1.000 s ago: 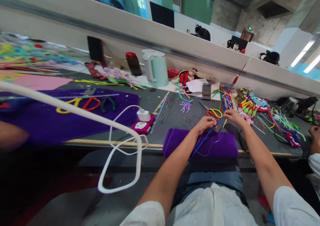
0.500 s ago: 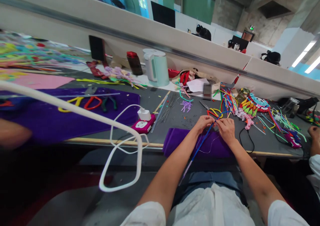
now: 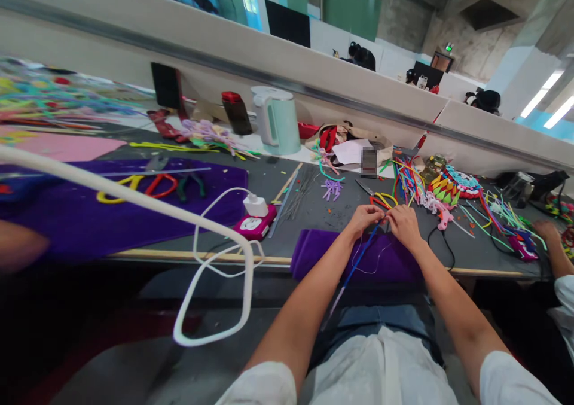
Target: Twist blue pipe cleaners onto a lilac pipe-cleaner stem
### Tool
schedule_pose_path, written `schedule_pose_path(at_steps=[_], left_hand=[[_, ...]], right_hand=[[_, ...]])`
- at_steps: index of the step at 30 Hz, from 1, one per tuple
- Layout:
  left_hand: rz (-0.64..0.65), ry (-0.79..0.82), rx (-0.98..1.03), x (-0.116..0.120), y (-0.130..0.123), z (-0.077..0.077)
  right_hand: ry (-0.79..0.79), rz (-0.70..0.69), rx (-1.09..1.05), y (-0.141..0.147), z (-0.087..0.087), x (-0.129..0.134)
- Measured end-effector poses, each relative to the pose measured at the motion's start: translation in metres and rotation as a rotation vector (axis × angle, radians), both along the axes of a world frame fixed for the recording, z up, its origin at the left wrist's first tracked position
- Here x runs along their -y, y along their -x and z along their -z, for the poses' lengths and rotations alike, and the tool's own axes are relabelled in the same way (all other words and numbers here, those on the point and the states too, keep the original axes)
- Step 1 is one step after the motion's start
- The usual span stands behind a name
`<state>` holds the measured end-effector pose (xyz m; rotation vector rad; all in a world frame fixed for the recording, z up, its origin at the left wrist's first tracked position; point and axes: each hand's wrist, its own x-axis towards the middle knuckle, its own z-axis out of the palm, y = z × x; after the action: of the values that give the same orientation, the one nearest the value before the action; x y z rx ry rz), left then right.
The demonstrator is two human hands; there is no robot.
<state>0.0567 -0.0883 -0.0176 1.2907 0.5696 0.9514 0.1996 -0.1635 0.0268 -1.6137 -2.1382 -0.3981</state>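
Two hands: left hand [image 3: 365, 218] and right hand [image 3: 402, 224] brought nearly together, backs up, wrists low, both forearms reaching forward and converging from white sleeves.
Fingers: curled; left pinching the blue stem near its upper end, right closed on it just beside; exact contact at the tips too small to tell.
Blue stem, one [image 3: 363, 254]: slanting from the fingertips down across the folded cloth toward the lap, lower end pale.
Fine thread, one loop [image 3: 372, 272]: hanging below the hands, over the folded cloth.
Purple cloths, two: folded cloth [image 3: 309, 255] at the front edge of the counter [image 3: 309, 213], beneath the hands; spread cloth [image 3: 201, 213] at left.
Scissors, one pair near the hands [image 3: 385, 201]: yellow and orange handles, just beyond the fingers.
Coloured stems, one bundle [image 3: 406, 180]: beyond the right hand, too tangled to count.
Kettle, one [image 3: 287, 124]; red-lidded bottle, one [image 3: 237, 115]: side by side, toward the back.
Other person's hand, one [image 3: 547, 231]: far right.
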Motion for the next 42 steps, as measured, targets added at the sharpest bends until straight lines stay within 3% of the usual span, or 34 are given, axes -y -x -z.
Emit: schedule_pose_path(at_steps=[8,15,20,28,31,37,42], left_hand=[[-0.016,0.059,0.093,0.001,0.001,-0.003],[-0.113,0.110,0.191,0.000,0.006,-0.008],[-0.150,0.128,0.218,-0.001,0.006,-0.010],[-0.056,0.268,0.339,-0.001,0.008,-0.011],[-0.054,0.282,0.323,-0.001,0.008,-0.013],[-0.054,0.318,0.348,-0.002,0.007,-0.012],[-0.046,0.324,0.344,-0.005,0.007,-0.008]], right_hand=[[0.150,-0.116,-0.158,-0.008,-0.005,-0.020],[0.150,-0.169,-0.227,0.003,-0.018,-0.017],[0.118,-0.132,-0.163,0.011,-0.031,-0.014],[0.340,-0.156,-0.337,0.010,-0.044,-0.026],[0.326,-0.216,-0.235,0.007,-0.043,-0.022],[0.117,-0.280,0.149,0.011,-0.039,-0.015],[0.060,-0.281,0.239,0.011,-0.036,-0.010]])
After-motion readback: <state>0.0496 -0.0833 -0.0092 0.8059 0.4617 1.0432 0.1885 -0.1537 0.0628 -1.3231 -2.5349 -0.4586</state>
